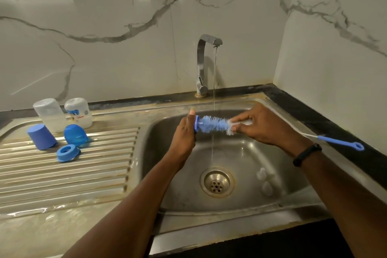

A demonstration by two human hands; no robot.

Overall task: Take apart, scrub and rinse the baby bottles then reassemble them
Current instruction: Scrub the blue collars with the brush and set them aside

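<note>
While water runs from the tap [206, 65] into the sink [247, 153], the left hand [185, 130] grips a blue ring [196, 123] and the right hand [259, 124] pinches the bottle brush [215, 124] pushed through it. Left of the sink, two upturned bottles [50, 114], two caps [41, 136] and another ring [68, 153] stand on the drainboard [83, 174]. In the sink lie two clear teats [264, 180].

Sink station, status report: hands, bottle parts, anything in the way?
Left hand grips blue ring; right hand holds bottle brush through it. Tap running. Two bottles upended on drainboard. Two teats in basin.
</note>
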